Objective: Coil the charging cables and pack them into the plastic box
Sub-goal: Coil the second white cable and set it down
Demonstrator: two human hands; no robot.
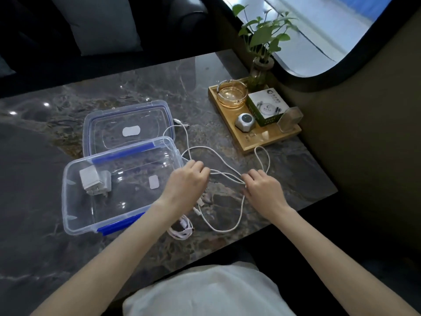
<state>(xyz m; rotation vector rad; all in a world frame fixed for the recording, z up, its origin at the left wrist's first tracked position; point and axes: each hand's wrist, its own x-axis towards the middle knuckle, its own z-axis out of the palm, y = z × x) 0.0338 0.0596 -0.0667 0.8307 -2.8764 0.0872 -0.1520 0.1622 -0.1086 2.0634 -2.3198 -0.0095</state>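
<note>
green-and-white carton (265, 106) bears print too blurred to read, no other text

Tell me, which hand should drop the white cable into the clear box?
Probably the left hand. It grips the white cable right at the edge of the clear box, while the right hand is farther away, on the side near the wooden tray.
</note>
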